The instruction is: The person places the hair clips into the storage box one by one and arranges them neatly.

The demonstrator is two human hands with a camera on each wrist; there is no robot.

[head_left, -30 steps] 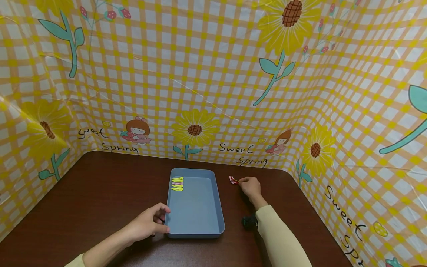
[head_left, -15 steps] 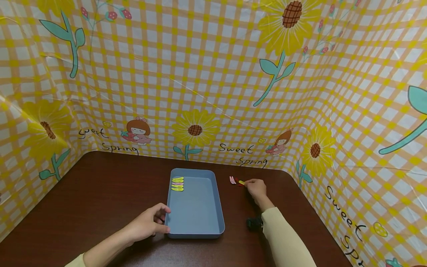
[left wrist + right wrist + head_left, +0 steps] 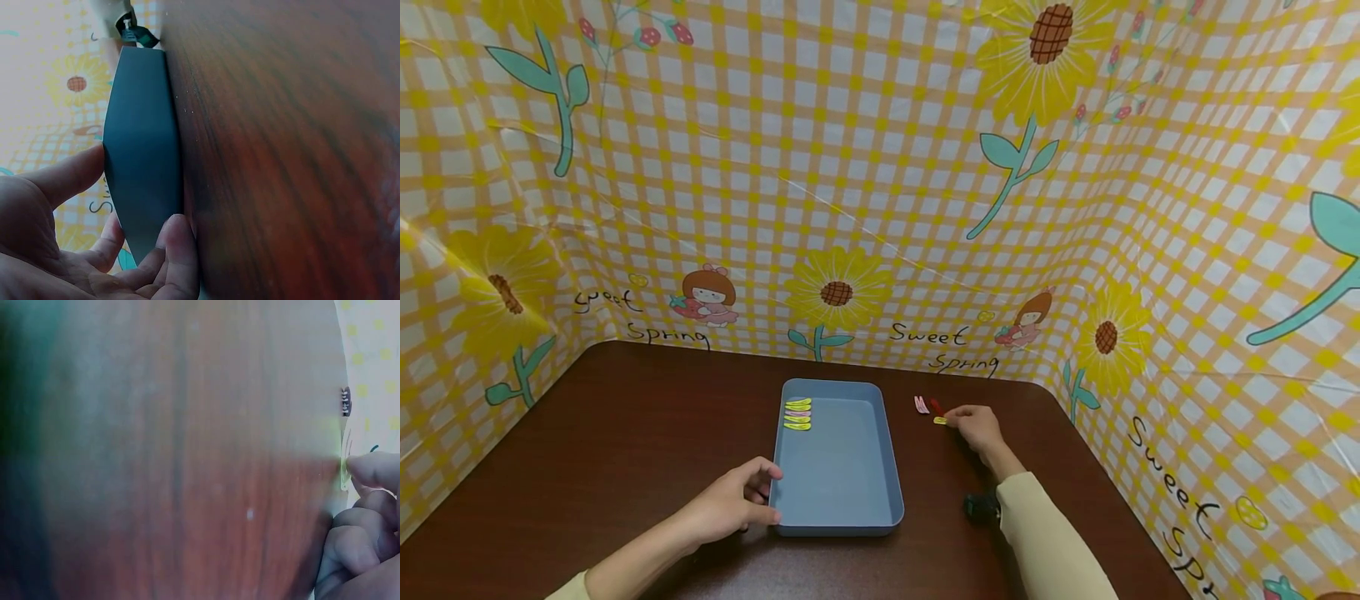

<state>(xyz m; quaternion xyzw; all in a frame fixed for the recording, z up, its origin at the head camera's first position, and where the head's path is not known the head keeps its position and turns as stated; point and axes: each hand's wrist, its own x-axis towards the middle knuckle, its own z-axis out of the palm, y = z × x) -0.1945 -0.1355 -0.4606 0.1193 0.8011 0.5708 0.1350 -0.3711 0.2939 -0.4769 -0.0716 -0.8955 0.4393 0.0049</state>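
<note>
My left hand [image 3: 730, 498] holds the left edge of a blue-grey tray [image 3: 892, 467] near its front corner. Close up in the left wrist view, the fingers [image 3: 181, 240] touch the outside of the tray wall [image 3: 140, 119]. To the right of the tray, my right hand [image 3: 977, 429] pinches a yellow hair clip [image 3: 940, 421] at the tabletop; the clip [image 3: 344, 465] is seen edge-on in the right wrist view. A red hair clip [image 3: 936, 407] lies just beyond those fingertips, with pink hair clips [image 3: 922, 405] to its left.
Inside the tray, several yellow and pink hair clips [image 3: 798, 414] lie in a row along the far left wall. A patterned cloth [image 3: 850, 183] rises behind and beside the dark wooden table [image 3: 647, 425]. A black device [image 3: 981, 508] is at my right wrist.
My right hand has moved right and slightly nearer, drawing the yellow hair clip away from the pink ones and turning it. The red clip shows more. My left hand stays on the tray.
</note>
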